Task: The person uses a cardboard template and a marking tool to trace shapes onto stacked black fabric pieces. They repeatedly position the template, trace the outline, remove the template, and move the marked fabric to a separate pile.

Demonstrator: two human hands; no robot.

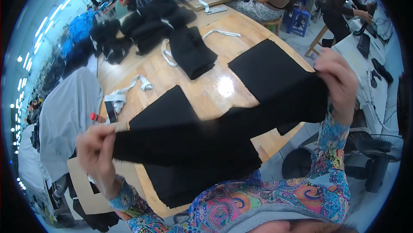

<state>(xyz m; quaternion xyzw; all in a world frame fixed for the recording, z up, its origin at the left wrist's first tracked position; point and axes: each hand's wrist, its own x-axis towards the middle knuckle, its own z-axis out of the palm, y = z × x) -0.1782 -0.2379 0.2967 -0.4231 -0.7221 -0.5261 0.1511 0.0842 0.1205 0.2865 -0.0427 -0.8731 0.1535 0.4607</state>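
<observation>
We are pinching black cloth (228, 132) | left hand (99, 151), right hand (338, 80) at opposite ends | holding it over tabletop (211, 104), black panels (267, 66)

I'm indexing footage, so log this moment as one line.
left hand: grips black cloth at left end | right hand: grips its right end | cloth: held above wooden table | nearby: black panels on table

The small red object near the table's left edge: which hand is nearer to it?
Left. The left hand is just below the red object in the picture; the right hand is far to its right.
</observation>
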